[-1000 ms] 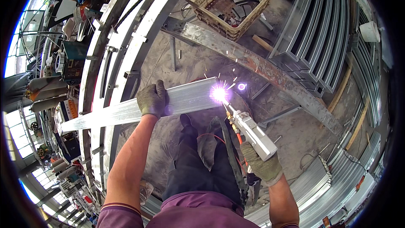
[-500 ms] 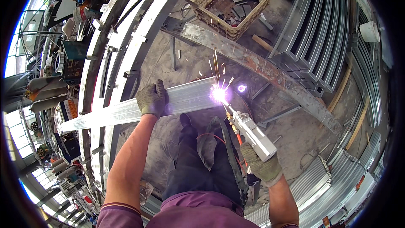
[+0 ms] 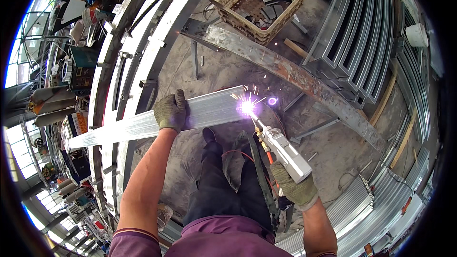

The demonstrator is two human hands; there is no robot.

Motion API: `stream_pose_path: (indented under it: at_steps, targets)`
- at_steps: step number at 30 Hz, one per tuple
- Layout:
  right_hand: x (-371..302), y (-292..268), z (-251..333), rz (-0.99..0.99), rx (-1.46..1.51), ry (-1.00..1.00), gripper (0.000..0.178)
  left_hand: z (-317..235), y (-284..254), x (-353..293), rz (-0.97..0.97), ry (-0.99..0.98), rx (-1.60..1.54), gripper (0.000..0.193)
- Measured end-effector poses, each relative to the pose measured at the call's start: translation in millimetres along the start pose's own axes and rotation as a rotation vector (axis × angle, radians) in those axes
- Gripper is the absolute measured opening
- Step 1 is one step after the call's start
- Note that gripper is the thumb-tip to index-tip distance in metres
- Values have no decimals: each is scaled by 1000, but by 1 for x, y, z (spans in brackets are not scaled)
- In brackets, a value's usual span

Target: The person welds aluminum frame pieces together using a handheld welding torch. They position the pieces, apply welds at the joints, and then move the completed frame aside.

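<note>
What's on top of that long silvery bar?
The gloved left hand lies across the silvery bar, and a bright glow shines at its right end. The metal beneath the hand and glow is hidden.

glare (image 3: 247,107) hiding torch (image 3: 288,154) tip, crate (image 3: 238,18) cropped

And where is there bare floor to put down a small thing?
Bare floor shows between the bar, rails and beam, with one small offcut; sparks fly by the bar's tip. More lies between the beam and right hand, around a rod. Crowded: the crate with scrap and the tubes stacked at right.
</note>
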State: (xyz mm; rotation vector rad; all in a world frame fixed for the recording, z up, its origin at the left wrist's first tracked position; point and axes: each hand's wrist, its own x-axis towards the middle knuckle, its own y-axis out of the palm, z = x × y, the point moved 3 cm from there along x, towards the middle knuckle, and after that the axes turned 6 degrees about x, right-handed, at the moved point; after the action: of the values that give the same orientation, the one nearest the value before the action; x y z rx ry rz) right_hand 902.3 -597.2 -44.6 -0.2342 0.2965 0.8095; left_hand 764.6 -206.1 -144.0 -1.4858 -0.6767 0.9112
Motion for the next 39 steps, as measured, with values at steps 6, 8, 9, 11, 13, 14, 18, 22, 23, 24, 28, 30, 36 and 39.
stream_pose_path:
  at_steps: [6,8,9,11,13,14,18,22,23,24,28,30,36,39]
  targets:
    - [-2,0,-2,-1,-32,-50,20,-2,-2,-1,-1,6,20,64]
    - [-3,0,-3,0,-37,-65,21,-1,-2,0,1,9,30,64]
    - [-4,0,-5,-1,-34,-74,21,-1,-1,0,-2,8,30,64]
    - [-4,0,-5,34,-37,-93,24,0,0,0,-6,8,28,64]
    - [-5,-1,-2,106,-49,-113,29,0,-1,-1,-5,12,32,65]
    - [-5,-1,-2,104,-45,-102,29,-1,-1,-1,-4,14,33,65]
    - [-6,0,0,87,-31,-88,25,-2,-2,-1,-11,18,22,65]
    - [-6,1,1,77,-10,-35,23,-5,-5,-1,-11,28,31,65]
    - [-7,1,-1,60,-53,-112,22,-6,-7,-2,0,23,23,65]
    - [-8,1,-2,71,-51,-105,22,-6,-7,-2,1,21,21,65]
    - [-10,1,-4,99,-28,-67,23,-4,-5,-1,-5,17,32,65]
    - [-10,1,-3,95,9,-40,24,-3,-4,-1,-3,15,36,65]
    - [-12,1,-4,90,-32,-87,26,-3,-5,-1,-1,13,24,64]
    - [-13,2,-5,75,-5,-44,26,-5,-7,-1,-9,24,15,64]
